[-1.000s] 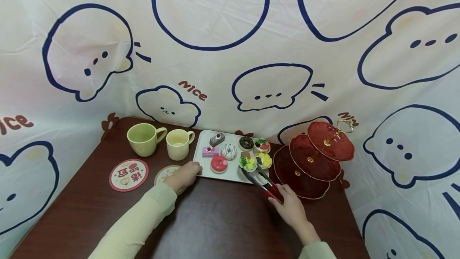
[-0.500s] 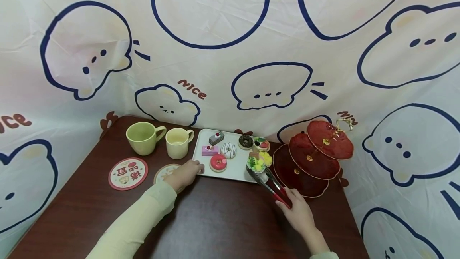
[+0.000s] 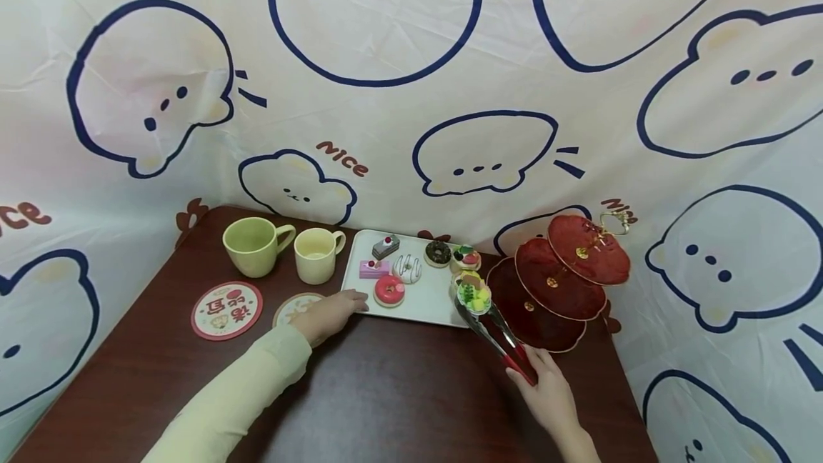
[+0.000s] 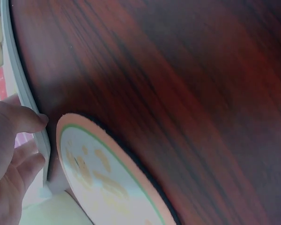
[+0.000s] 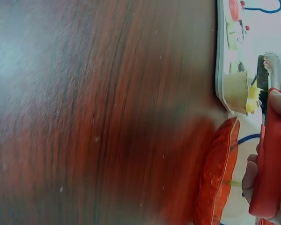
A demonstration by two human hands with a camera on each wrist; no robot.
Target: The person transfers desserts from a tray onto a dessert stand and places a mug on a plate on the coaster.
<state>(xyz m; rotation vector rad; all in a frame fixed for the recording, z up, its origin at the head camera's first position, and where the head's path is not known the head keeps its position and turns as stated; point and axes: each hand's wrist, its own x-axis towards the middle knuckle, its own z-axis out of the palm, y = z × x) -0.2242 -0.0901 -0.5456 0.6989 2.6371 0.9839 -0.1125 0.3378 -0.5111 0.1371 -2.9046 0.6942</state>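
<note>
My right hand (image 3: 549,391) grips red-handled metal tongs (image 3: 498,340). Pinched in their tips is a toy fruit tart (image 3: 474,297) topped with green and yellow pieces, held up over the right front corner of a white tray (image 3: 418,311). In the right wrist view the red tong handle (image 5: 274,154) lies along my palm. My left hand (image 3: 331,314) holds the tray's left front edge; the left wrist view shows thumb and fingers at the rim (image 4: 25,93). On the tray sit a pink doughnut (image 3: 389,291), a white striped doughnut (image 3: 407,269) and a chocolate doughnut (image 3: 439,254).
A three-tier red stand (image 3: 546,299) with gold edges stands right of the tray. Left are a green mug (image 3: 251,252), a cream mug (image 3: 315,263) and two round coasters, one red-rimmed (image 3: 227,311). Two cake slices and other tarts share the tray. A cartoon-printed cloth hangs behind.
The tongs have lifted the fruit tart from its place on the tray and carried it right, towards the stand. My left hand has stayed at the tray's edge.
</note>
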